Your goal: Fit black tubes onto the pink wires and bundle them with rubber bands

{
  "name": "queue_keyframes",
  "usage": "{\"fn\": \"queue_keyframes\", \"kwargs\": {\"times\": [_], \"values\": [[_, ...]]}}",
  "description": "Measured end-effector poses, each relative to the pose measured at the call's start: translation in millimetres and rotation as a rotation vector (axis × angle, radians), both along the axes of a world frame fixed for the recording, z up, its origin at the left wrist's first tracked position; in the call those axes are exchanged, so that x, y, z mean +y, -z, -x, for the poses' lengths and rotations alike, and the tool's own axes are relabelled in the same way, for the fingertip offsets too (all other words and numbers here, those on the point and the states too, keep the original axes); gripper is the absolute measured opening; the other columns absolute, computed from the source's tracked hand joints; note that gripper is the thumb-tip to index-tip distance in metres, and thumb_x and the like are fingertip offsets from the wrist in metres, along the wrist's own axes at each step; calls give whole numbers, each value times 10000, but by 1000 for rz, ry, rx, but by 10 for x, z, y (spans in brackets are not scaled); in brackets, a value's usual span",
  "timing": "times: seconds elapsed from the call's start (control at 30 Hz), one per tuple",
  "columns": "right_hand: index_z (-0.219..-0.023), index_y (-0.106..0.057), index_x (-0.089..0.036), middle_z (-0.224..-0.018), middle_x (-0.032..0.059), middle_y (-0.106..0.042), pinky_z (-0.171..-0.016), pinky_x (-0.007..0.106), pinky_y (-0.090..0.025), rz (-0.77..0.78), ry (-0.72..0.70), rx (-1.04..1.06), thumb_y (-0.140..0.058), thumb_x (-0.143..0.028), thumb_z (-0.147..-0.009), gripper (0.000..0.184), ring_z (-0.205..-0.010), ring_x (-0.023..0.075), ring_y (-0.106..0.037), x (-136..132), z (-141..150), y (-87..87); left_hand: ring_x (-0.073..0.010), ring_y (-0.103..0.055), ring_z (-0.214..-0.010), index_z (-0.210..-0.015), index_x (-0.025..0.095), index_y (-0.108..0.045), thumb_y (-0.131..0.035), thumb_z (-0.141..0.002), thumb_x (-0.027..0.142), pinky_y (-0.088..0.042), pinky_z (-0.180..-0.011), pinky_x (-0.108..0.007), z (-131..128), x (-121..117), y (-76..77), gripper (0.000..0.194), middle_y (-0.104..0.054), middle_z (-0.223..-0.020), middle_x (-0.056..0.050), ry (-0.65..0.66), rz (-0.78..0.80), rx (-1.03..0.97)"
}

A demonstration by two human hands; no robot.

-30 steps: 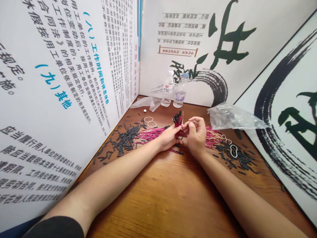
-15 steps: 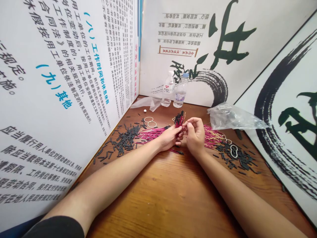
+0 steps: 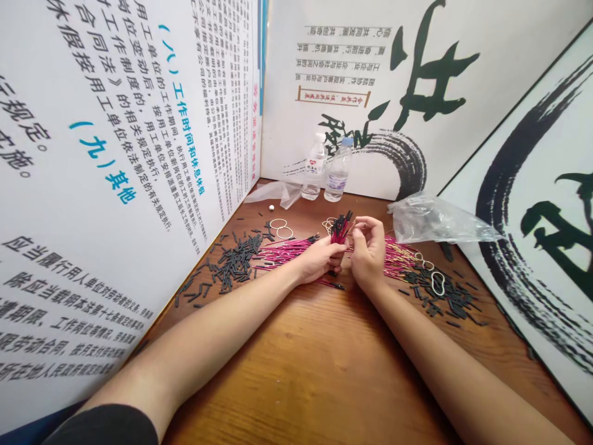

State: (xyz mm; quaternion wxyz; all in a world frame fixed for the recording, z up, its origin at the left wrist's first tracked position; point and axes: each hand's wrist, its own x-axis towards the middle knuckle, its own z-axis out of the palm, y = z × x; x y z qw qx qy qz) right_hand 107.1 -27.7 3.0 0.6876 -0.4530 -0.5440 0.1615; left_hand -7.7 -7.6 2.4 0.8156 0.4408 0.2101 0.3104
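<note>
My left hand [image 3: 322, 259] is closed around an upright bundle of thin pink-red wires [image 3: 341, 228] with black ends. Just to its right, my right hand [image 3: 369, 250] has thumb and forefinger pinched together beside the bundle's top; what sits between them is too small to make out. Loose pink wires [image 3: 285, 250] lie behind my left wrist. More wires with gold-coloured tips [image 3: 399, 256] fan out past my right hand. Short black sleeves [image 3: 237, 259] are heaped on the left, and a second heap of black sleeves [image 3: 447, 295] is on the right.
Two plastic water bottles [image 3: 336, 176] stand at the back against printed panels. A clear plastic bag [image 3: 438, 217] lies at the back right. Pale rubber bands [image 3: 284, 232] rest on the brown wooden table [image 3: 296, 371]. Panels [image 3: 194, 154] wall in the table's left, back and right.
My right hand has moved slightly right, away from the bundle, opening a small gap between the hands. The bundle in my left hand leans a little more to the right.
</note>
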Motion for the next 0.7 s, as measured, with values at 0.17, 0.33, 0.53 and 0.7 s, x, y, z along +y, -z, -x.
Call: {"fn": "queue_keyframes", "kwargs": {"times": [0.17,0.33,0.53,0.7], "values": [[-1058,-503,-231,-865,1,-499,-458,238,-378,47,-81,98,-493,-291,-872,195,-500,70,-427,21,-8,4,-52,-214,-448,-792,193,-424,-503,-796,192,-284,-479,-190,-33,-20,-3,80,-228,-561,89,2,-19,42],[-1009,-507,-228,-840,-2,-521,-424,232,-363,71,-98,144,-495,-324,-884,158,-481,71,-426,27,-32,19,-53,-205,-426,-780,183,-455,-438,-808,176,-262,-450,-191,-47,-22,-6,34,-247,-540,82,-13,-40,71],[-1004,-540,-223,-828,12,-551,-569,240,-446,52,-46,89,-479,-317,-893,158,-673,115,-527,37,-95,18,-50,-169,-412,-783,171,-481,-404,-821,199,-233,-432,-184,-25,5,-3,90,-233,-526,83,-23,20,24],[-981,-528,-216,-807,7,-554,-626,248,-442,25,11,46,-471,-289,-889,131,-717,119,-543,30,-107,-17,-50,-168,-408,-802,176,-474,-414,-807,176,-225,-424,-179,-24,2,-18,60,-239,-528,84,-13,28,20]]}}
